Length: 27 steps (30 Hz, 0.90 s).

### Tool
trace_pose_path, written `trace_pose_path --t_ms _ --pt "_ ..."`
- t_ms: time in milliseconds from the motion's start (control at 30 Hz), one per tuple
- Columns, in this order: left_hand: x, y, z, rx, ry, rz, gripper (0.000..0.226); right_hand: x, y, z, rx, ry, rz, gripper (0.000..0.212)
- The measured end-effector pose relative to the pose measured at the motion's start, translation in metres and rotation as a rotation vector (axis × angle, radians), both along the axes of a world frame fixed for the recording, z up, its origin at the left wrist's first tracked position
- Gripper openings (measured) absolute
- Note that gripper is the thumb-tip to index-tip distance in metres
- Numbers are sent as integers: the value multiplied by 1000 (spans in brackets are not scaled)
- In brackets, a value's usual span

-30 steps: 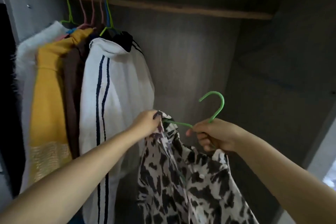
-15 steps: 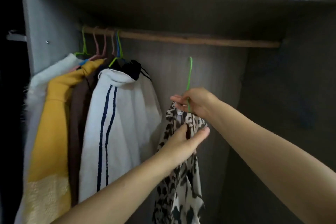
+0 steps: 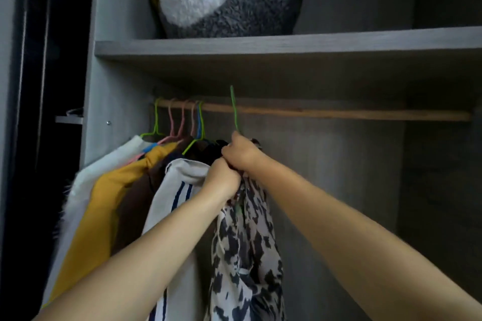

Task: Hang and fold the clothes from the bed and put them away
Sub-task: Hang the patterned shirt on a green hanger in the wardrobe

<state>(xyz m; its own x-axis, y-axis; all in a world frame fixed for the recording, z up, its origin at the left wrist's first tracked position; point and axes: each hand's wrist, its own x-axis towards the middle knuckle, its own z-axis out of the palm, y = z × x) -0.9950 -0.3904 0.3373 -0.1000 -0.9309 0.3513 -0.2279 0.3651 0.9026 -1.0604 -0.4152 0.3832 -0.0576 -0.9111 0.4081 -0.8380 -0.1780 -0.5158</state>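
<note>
Leopard-print garment [image 3: 245,250] hangs from green hanger [image 3: 234,109], hook level with wooden rail [image 3: 326,113]; whether it rests on the rail is unclear. Right hand [image 3: 241,152] fingers clamped on hanger neck; left hand [image 3: 221,181] fingers clamped on garment just below. Striped white jacket [image 3: 177,206] hangs beside it.

Hung clothes [image 3: 146,190] crowd the rail's [image 3: 339,113] left; its right stays bare.

No readable text anywhere I can see. No labels, brands or numbers on the hanging clothes, the hangers or the wardrobe. Nothing legible on the plush toy either.
</note>
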Motion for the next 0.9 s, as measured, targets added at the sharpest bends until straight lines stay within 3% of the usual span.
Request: trace_pose_path --t_ms 133,267,367,467,567,667,900 --pt "16 -38 18 29 -189 45 36 2 -33 4 -9 -55 -21 50" --pt "30 -57 -4 173 -195 -6 39 14 -50 -30 -12 -123 -14 49" --pt "43 -53 -21 19 -331 -54 38 18 -45 -44 -61 -164 37 53" --pt "53 -42 -22 -159 -511 7 61 8 -26 -56 -137 -142 19 54" --pt "52 -14 -28 -508 -615 101 68 -10 4 -79 -215 -76 -72 60" --pt "37 11 -51 -780 -552 29 60 -33 42 -109 -210 -60 -130 63" --pt "-41 75 -143 -787 -298 -367 42 -104 180 -199 -45 -116 -427 63"
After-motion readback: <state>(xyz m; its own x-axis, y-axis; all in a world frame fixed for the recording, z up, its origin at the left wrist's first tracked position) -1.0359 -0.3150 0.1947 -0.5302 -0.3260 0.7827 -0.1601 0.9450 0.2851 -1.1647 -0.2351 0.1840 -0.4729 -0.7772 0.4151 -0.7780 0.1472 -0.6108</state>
